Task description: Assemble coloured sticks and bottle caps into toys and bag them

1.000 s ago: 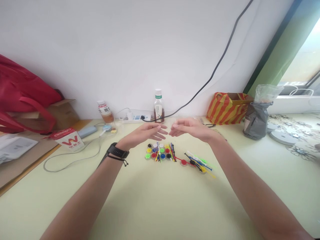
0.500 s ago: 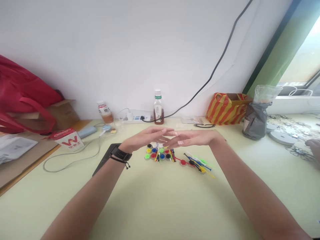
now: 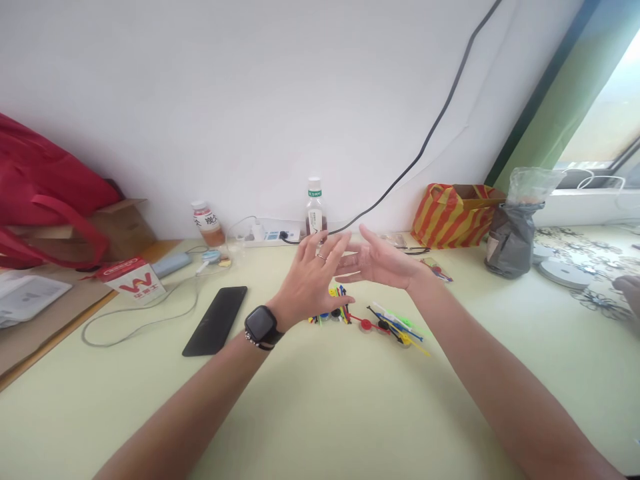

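My left hand point(image 3: 313, 277), with a black smartwatch point(image 3: 261, 325) on the wrist and a ring on one finger, is raised with its fingers spread. Beside it, my right hand point(image 3: 383, 263) is turned so that its palm shows, fingers stretched out. The fingers of both hands overlap in view; whether they touch I cannot tell. Neither holds anything. Below the hands is a cluster of small coloured plastic pieces point(image 3: 345, 308), largely hidden by my left hand. To its right lie a red round piece with an arm point(image 3: 367, 325) and a bundle of coloured arrow-like sticks point(image 3: 403, 327).
A black phone point(image 3: 215, 321) lies left of my left wrist. Bottles point(image 3: 209, 223), a power strip point(image 3: 273, 230) and a striped bag point(image 3: 450, 217) line the wall. At far right, another person's hand point(image 3: 627, 290) is near dark flower-shaped pieces point(image 3: 605, 305).
My left hand has turned from edge-on to back-up and moved right, uncovering the phone and hiding more of the cluster. My right hand has turned its palm into view, thumb up.
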`<state>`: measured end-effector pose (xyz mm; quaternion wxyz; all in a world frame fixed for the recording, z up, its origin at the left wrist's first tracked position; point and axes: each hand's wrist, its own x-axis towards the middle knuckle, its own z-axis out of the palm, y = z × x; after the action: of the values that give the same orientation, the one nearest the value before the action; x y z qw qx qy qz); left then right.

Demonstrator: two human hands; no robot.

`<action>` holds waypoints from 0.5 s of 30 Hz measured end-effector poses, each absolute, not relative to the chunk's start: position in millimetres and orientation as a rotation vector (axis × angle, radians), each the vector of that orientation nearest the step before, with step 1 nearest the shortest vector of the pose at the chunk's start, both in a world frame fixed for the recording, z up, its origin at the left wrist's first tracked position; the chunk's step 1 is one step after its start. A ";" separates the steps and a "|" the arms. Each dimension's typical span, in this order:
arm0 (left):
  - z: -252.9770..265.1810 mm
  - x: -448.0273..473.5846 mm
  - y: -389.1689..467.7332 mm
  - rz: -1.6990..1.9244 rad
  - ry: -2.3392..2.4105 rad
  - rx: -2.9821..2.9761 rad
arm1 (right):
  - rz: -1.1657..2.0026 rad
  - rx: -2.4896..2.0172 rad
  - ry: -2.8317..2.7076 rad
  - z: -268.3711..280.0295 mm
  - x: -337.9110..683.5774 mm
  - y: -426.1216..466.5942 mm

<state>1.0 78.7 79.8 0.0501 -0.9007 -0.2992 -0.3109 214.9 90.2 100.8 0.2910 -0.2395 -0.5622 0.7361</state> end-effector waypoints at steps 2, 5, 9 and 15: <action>73.8 3.8 79.0 -0.863 -0.926 -2.686 | 1.974 -0.668 -1.492 100.4 209.3 89.6; 69.4 -0.8 84.7 -0.794 -1.016 -2.644 | 1.832 -0.783 -1.597 103.8 213.0 88.3; 70.3 -18.4 97.2 -0.703 -1.198 -2.697 | 1.335 -1.037 -1.838 111.1 240.6 90.2; 69.6 -41.0 113.8 -0.683 -1.428 -3.069 | 1.236 -1.611 -2.513 98.3 269.6 103.6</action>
<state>-41.0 113.8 69.6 -0.1553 -0.8780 -0.4084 -0.1954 269.6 103.6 98.3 -0.0445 -0.4981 -0.7770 0.3824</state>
